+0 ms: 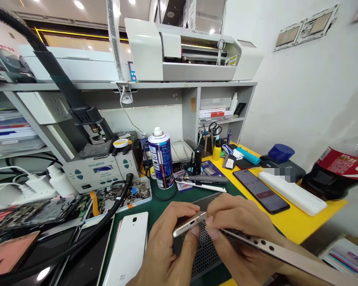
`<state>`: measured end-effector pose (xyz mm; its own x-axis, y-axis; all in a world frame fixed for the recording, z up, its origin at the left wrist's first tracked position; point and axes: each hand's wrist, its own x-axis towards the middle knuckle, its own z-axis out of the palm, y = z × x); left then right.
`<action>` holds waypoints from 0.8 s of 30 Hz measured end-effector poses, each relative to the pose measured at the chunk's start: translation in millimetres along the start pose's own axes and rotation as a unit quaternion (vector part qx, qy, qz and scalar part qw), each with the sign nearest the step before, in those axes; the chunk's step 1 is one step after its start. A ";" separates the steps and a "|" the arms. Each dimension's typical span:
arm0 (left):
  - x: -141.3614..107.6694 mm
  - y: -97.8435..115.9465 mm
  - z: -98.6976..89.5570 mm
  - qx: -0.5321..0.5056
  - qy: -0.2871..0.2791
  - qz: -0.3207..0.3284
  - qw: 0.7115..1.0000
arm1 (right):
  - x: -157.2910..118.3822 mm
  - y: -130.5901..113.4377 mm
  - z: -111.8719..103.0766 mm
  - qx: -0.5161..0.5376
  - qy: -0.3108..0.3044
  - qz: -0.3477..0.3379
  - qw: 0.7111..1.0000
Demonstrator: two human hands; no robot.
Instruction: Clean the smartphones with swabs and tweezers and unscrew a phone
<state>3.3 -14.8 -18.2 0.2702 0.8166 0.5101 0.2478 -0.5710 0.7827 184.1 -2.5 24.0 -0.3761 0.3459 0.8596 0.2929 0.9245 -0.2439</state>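
Note:
My left hand (173, 242) grips a thin gold phone (186, 225) by its sides, with its bottom edge, port and speaker holes facing me. My right hand (241, 234) pinches a long flat metal tool (292, 256) with several round holes near its middle. The tool's tip meets the phone's edge by the right fingertips; the exact contact is hidden. Beneath both hands lies a dark perforated mat (210, 254). Left of my left hand, a white phone back (128, 248) lies on the green surface.
A spray can (161, 159) stands behind the hands, beside a tray of small parts (140, 190). A black cable (104, 222) crosses the left side. At right are a lit phone (261, 190), a white bar-shaped case (292, 192) and a cola bottle (340, 171).

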 end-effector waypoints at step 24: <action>0.3 -0.9 1.4 -0.010 0.018 0.008 1.000 | 3.8 -3.8 3.9 -0.022 0.044 0.010 0.999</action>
<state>4.5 -14.2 -19.2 0.2409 0.8097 0.5352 0.2253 -0.5830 0.7806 178.1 -4.1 26.4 -0.2927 0.3464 0.8913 0.3388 0.9092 -0.2421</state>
